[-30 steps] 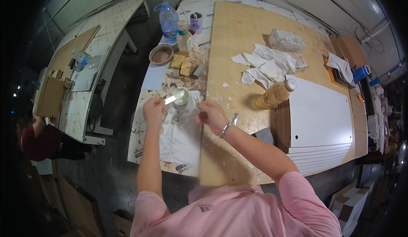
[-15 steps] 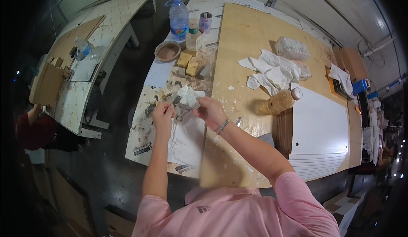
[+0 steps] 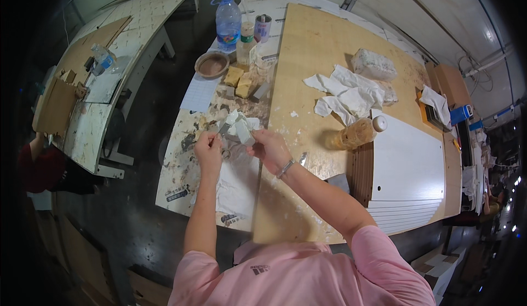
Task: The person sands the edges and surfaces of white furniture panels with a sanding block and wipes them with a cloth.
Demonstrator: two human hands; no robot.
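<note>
Just left of the right hand (image 3: 270, 148) sits white paste (image 3: 239, 120).

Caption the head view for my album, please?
Left hand and right hand hold white-smeared scrapers over a cluttered bench.

Paste (image 3: 240, 124): white
T-shirt (image 3: 307, 273): pink, dark chest print
Large water bottle (image 3: 227, 20): clear blue
Bowl (image 3: 197, 68): brown
Wooden counter (image 3: 313, 40): tan, white-spotted
Stacked panels (image 3: 409, 163): white faces, brown edges
Cloth (image 3: 345, 91): white
</note>
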